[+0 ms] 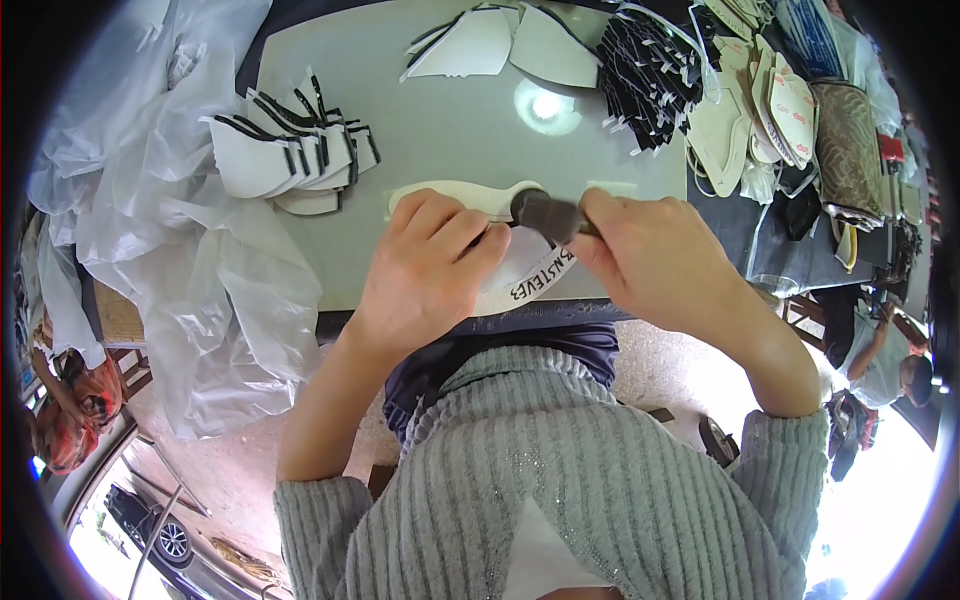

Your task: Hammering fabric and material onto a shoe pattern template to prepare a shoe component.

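One hammer, handle inside right grip

A worktable with a glossy grey-green top fills the upper middle, and a round white light reflection shines on it. Below lies a pale floor, pinkish at the left and speckled toward the right. Brown wooden furniture stands beyond the table's left side, and a wooden frame beyond its right. At the lower left, a bright opening shows a dark car with a spoked wheel. Glaring white light washes out the lower right.
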Tool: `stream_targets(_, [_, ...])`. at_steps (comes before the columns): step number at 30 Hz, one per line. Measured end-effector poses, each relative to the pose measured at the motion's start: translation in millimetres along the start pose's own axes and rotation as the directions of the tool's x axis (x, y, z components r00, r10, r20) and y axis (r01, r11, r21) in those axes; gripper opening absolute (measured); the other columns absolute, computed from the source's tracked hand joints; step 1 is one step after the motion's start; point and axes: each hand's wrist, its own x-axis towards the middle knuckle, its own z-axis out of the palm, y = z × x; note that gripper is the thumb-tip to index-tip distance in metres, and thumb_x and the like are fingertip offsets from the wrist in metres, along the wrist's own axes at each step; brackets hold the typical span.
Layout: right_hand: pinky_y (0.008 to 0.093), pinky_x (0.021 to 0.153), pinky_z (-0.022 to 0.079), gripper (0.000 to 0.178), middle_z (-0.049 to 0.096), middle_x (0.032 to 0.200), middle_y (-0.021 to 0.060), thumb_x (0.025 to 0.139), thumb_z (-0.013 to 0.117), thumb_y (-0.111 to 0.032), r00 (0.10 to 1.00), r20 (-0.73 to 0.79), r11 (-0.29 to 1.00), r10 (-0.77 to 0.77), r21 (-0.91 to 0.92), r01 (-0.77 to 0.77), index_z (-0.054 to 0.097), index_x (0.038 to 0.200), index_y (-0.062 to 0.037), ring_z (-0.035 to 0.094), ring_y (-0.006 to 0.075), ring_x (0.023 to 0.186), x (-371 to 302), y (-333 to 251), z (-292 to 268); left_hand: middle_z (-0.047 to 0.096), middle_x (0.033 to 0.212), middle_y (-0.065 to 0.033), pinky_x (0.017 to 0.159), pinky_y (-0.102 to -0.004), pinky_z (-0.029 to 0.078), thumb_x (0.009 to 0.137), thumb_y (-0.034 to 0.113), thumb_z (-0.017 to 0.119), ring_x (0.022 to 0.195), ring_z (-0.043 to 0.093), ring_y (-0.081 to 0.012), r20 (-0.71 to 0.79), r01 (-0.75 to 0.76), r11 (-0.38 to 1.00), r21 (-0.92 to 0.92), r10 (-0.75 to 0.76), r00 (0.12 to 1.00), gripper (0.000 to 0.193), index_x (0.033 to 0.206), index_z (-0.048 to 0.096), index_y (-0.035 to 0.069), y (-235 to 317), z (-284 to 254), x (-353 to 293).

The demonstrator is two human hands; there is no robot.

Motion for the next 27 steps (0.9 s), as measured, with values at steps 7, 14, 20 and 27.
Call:
stream_targets(7, [0.0467,0.052,0.049,0.039,0.062,0.062,0.0159,0.097,0.055,-0.036,0.999,0.034,1.000,0.005,-0.018,-0.004,0.054,0.082,0.0001,0.063,0.0375,0.058,-1.2,7.2,11.5,0.059,0.088,-0.0039,0.075,-0.0380,0.047,0.069,0.002,0.070,0.081,0.058,-0.0244,-0.049,0.051,0.991,-0.120,-0.057,0.997,0.025,0.093,0.067,0.005,-12.1,-7.2,2.5])
stream_targets(14, [0.0466,0.053,0.049,0.039,0.062,0.062,0.0161,0.097,0.055,-0.036,0.999,0.043,0.999,0.032,-0.004,-0.031,0.054,0.082,0.0002,0.063,0.0375,0.059,-2.6,5.6,12.8,0.060,0.090,-0.0038,0.072,-0.0368,0.049,0.068,0.001,0.072,0.081,0.059,-0.0249,0.020,-0.056,0.998,-0.006,0.056,0.998,0.025,0.092,0.068,0.005,-18.1,-9.0,4.0])
stream_targets(20, [0.0461,0.053,0.049,0.040,0.062,0.063,0.0165,0.097,0.055,-0.037,0.998,0.054,0.999,0.045,0.001,-0.046,0.054,0.082,0.0001,0.063,0.0375,0.059,-1.7,5.4,10.6,0.060,0.092,-0.0037,0.074,-0.0381,0.049,0.066,0.001,0.071,0.082,0.059,-0.0246,0.047,-0.071,0.997,-0.014,0.072,0.996,0.027,0.092,0.068,0.005,-17.7,-9.6,4.7])
stream_targets(27, [0.0452,0.051,0.049,0.036,0.061,0.062,0.0157,0.097,0.056,-0.034,0.997,-0.080,0.996,-0.017,0.084,0.024,0.052,0.082,-0.0012,0.062,0.0363,0.056,1.8,-1.6,14.2,0.060,0.092,-0.0043,0.075,-0.0387,0.048,0.064,0.001,0.071,0.082,0.059,-0.0249,0.014,-0.078,0.997,-0.019,0.079,0.997,0.028,0.091,0.067,0.004,-16.7,-8.2,5.1])
